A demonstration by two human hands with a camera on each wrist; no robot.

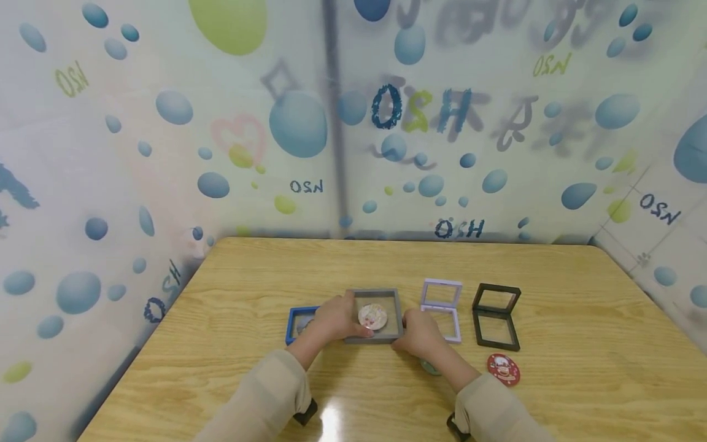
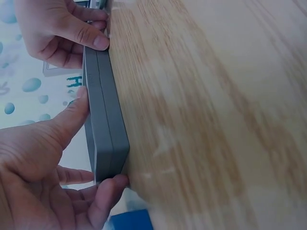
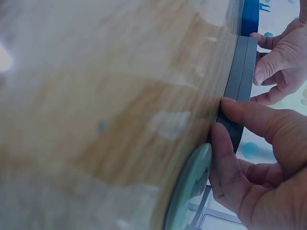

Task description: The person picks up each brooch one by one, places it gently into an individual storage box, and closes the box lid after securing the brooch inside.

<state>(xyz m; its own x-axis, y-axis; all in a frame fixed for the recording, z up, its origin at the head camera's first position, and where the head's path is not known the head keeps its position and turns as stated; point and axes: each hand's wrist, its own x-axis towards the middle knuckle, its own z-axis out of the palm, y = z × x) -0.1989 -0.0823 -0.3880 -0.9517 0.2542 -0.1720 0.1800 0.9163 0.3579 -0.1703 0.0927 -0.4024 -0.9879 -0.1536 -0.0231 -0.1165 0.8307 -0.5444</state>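
Observation:
A grey display frame [image 1: 375,339], with a round pale badge [image 1: 372,316] seen within it, lies between my hands on the table. My left hand [image 1: 336,319] grips its left end, the thumb over the near edge and the fingers around the side. At the right near corner my right hand [image 1: 421,334] pinches the frame between thumb and fingers. In the left wrist view the two grey halves [image 2: 104,105] meet along a seam. Beside my right fingers lies a green round badge [image 3: 192,184], partly hidden by that hand in the head view.
Left of the grey frame lies a blue frame [image 1: 290,325] with something grey in it, partly behind my left hand. To the right stand a lilac frame [image 1: 458,331] and a black frame [image 1: 497,314], both hinged open. A red round badge [image 1: 503,369] lies nearer on the wooden table [image 1: 580,344].

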